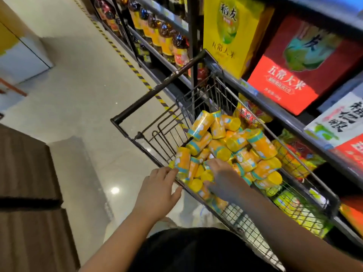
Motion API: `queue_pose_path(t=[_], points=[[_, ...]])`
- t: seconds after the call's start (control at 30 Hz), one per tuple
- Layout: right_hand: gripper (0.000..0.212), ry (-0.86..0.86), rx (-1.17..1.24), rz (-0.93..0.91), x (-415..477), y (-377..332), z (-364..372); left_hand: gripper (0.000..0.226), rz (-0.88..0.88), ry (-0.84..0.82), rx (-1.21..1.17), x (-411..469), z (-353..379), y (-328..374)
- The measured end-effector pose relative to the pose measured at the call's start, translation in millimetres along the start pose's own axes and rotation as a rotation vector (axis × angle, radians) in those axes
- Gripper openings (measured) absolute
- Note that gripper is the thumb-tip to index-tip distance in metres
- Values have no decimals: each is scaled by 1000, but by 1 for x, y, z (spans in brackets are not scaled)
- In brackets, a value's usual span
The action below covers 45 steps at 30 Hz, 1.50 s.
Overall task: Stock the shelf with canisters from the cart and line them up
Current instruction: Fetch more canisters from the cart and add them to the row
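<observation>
Right hand (pixel 222 177) lies among yellow canisters (pixel 255 144) heaped in a wire cart (pixel 157 90) beside the shelf (pixel 271 107); its grip cannot be told; left hand (pixel 157 191), fingers (pixel 167 172) straight, touches the rim

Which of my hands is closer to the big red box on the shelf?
Right. The right hand is down among the canisters in the cart, below the red box; the left hand is at the cart's aisle-side rim, farther away.

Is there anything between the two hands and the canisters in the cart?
Nothing visible does. The right hand lies directly on the canisters piled in the cart. The left hand is at the cart's near rim, its fingertips reaching an outer canister.
</observation>
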State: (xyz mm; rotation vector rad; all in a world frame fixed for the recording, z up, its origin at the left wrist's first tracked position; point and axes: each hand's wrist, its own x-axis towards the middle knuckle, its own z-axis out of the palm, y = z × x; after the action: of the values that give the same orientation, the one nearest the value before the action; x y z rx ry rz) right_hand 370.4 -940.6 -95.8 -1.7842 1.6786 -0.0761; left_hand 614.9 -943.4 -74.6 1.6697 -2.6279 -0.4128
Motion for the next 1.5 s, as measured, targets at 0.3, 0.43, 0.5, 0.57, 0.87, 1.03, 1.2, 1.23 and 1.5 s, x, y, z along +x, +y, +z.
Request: queue_pose_path(t=[0.3, 0.43, 0.5, 0.57, 0.87, 1.03, 1.2, 1.23, 1.5], points=[[68, -43, 134, 221, 76, 20, -2, 74, 119, -229, 42, 94, 2, -25], [63, 87, 223, 337, 60, 18, -16, 76, 159, -507, 166, 151, 24, -31], [60, 129, 250, 393, 47, 14, -22, 71, 250, -600, 225, 173, 41, -39], [61, 197, 244, 456, 37, 11, -25, 75, 376, -689, 282, 195, 59, -52], [66, 417, 396, 661, 6, -21, -4, 71, 1273, -716, 678, 253, 98, -48], [67, 405, 424, 757, 13, -23, 30, 80, 1440, -831, 789, 274, 118, -47], [63, 384, 480, 789, 37, 1, 54, 70, 1160, -786, 455, 266, 99, -47], [64, 391, 488, 791, 46, 9, 59, 72, 1004, -807, 321, 262, 91, -48], [87, 370, 568, 785, 138, 79, 75, 37, 188, -670, -455, 230, 36, -64]])
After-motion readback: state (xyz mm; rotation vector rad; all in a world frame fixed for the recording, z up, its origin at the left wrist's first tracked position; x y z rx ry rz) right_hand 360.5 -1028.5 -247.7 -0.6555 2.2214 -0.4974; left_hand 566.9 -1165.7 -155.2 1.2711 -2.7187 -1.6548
